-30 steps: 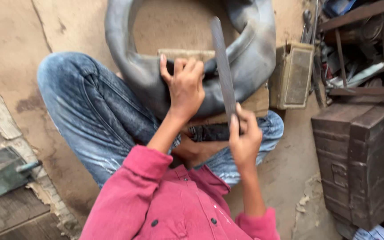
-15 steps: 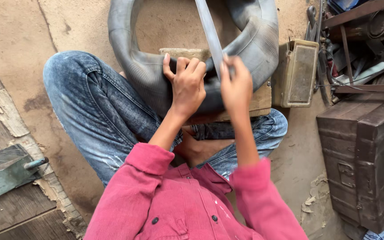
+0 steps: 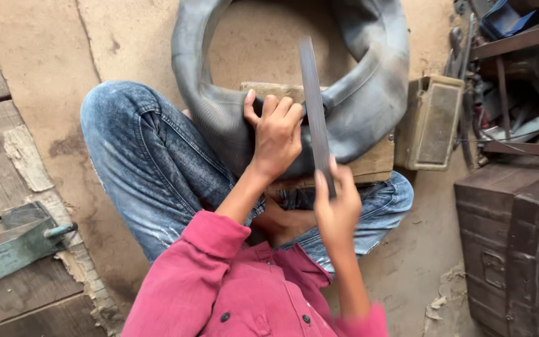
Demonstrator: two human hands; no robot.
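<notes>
A black rubber inner tube [image 3: 369, 93] lies over a wooden block [image 3: 375, 163] on my lap, its loop reaching out onto the floor. My left hand [image 3: 277, 134] presses the tube down on the block, fingers curled over its near side. My right hand [image 3: 338, 203] grips the near end of a long flat grey metal file [image 3: 314, 106]. The file points away from me and crosses the tube just right of my left hand. I sit cross-legged in blue jeans and a pink shirt.
A tan metal box [image 3: 432, 122] stands right of the tube. A dark brown trunk [image 3: 519, 243] is at the right edge, with a cluttered rack of metal parts [image 3: 513, 75] behind it. Wooden planks [image 3: 1, 162] and a green metal piece [image 3: 14, 246] lie at the left.
My right hand has drawn the file back toward me across the tube, after pushing it forward half a second ago. My left hand has stayed on the tube.
</notes>
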